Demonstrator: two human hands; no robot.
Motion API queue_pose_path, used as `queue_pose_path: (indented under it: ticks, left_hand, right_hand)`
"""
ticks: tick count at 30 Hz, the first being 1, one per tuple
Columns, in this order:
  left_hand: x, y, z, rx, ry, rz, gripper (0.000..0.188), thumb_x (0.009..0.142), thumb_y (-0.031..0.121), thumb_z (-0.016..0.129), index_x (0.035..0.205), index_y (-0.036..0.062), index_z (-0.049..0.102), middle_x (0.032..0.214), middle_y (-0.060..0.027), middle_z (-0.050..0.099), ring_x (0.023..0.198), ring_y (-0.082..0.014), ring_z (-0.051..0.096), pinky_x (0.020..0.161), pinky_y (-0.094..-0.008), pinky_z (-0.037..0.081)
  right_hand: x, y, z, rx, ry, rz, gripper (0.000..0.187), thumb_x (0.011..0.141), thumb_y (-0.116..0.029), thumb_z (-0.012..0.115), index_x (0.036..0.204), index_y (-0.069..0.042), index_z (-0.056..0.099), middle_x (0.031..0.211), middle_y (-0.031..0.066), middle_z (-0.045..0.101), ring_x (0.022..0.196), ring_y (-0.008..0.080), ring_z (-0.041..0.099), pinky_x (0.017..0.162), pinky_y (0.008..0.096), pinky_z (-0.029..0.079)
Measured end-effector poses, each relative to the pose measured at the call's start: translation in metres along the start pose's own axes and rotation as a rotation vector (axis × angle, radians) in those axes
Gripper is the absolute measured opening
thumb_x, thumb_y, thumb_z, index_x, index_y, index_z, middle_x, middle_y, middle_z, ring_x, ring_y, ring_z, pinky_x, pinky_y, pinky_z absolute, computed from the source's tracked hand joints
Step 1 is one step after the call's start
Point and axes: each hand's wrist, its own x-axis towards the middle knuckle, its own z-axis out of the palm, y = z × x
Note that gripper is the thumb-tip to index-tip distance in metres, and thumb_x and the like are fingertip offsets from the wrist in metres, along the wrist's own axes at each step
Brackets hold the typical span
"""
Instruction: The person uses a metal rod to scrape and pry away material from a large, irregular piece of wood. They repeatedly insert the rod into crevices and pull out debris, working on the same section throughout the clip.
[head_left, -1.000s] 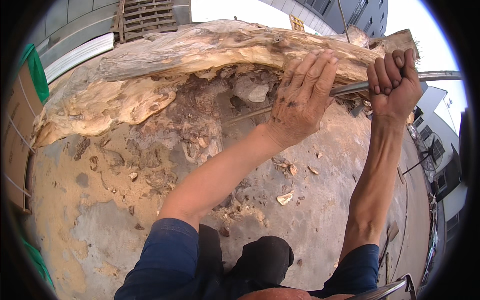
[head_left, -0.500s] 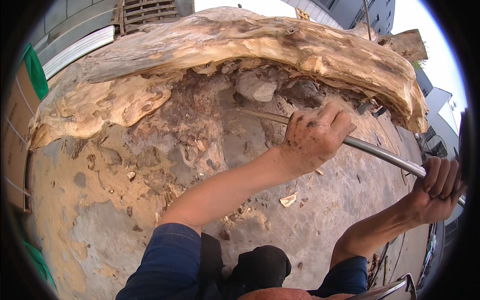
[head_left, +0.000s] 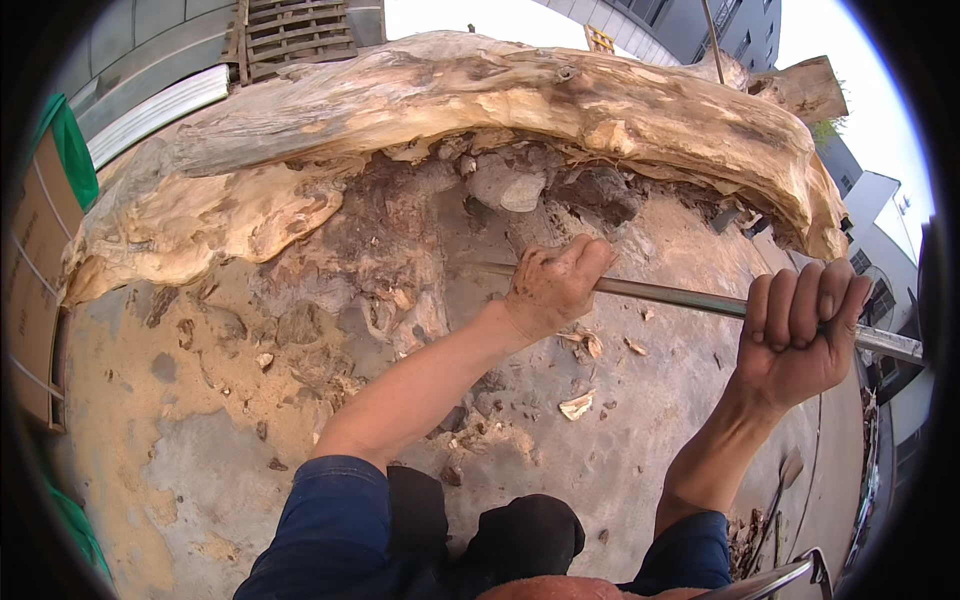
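A long metal bar runs across in front of me, tilted down toward the right. My left hand, smudged with dirt, is wrapped round it near its far end. My right hand grips it closer to its right end. The bar's left tip points at the rough, dark underside of a big bare log; whether it touches the wood I cannot tell. A pale cut stub juts from that underside, just beyond the tip.
Wood chips and sawdust lie on the concrete ground. Cardboard boxes with green sheeting stand at the left. Behind the log is a wooden pallet. A long-handled tool lies at lower right.
Both hands have moved left with the bar, the left one slightly lower and the right one higher. The bar now lies at a flatter angle.
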Motion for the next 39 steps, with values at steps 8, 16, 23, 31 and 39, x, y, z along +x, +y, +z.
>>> queue_pose_path:
  ticks: [8,16,23,31,39]
  left_hand:
    - [0.062,0.037,-0.017,-0.023,0.264,0.217,0.015,0.085,0.0,0.072,0.094,0.0035,0.06,0.07,-0.0036,0.05,0.053,-0.0148,0.056,0.042,-0.0311,0.043]
    - [0.109,0.034,-0.004,-0.049,0.393,0.318,0.014,0.084,0.003,0.071,0.089,0.0057,0.058,0.071,-0.0045,0.05,0.056,-0.0169,0.059,0.046,-0.0323,0.047]
    - [0.1,0.011,-0.006,-0.045,0.249,0.214,0.034,0.07,0.001,0.079,0.095,0.0057,0.056,0.079,-0.0094,0.058,0.065,-0.0289,0.063,0.055,-0.0392,0.051]
    - [0.099,0.018,-0.018,-0.042,0.398,0.278,0.023,0.082,0.005,0.077,0.096,0.004,0.058,0.076,-0.0087,0.058,0.061,-0.0253,0.063,0.049,-0.0366,0.049]
    - [0.104,0.011,-0.013,-0.026,0.418,0.203,0.022,0.085,0.009,0.076,0.096,0.004,0.058,0.071,-0.0074,0.055,0.056,-0.021,0.058,0.046,-0.0346,0.046]
  right_hand:
    - [-0.008,-0.074,0.0,-0.052,-0.142,-0.315,0.034,0.109,-0.02,0.047,0.076,-0.015,0.042,0.047,-0.0054,0.03,0.035,0.0059,0.021,0.034,0.0221,0.023]
    - [-0.017,-0.077,0.025,-0.125,-0.121,-0.463,0.035,0.103,-0.013,0.046,0.068,-0.017,0.04,0.046,-0.0053,0.029,0.036,0.0075,0.019,0.041,0.0249,0.018]
    - [-0.005,-0.065,0.034,-0.178,-0.119,-0.412,0.035,0.107,-0.023,0.049,0.073,-0.018,0.043,0.048,-0.006,0.031,0.039,0.0078,0.02,0.043,0.0258,0.021]
    - [-0.026,-0.065,0.056,-0.183,-0.112,-0.537,0.032,0.087,-0.018,0.062,0.06,-0.021,0.046,0.041,-0.0071,0.035,0.033,0.0048,0.023,0.04,0.022,0.016]
    - [-0.002,-0.08,0.058,-0.117,-0.134,-0.396,0.033,0.074,-0.016,0.058,0.049,-0.022,0.036,0.04,-0.0053,0.028,0.032,0.006,0.016,0.04,0.0234,0.011]
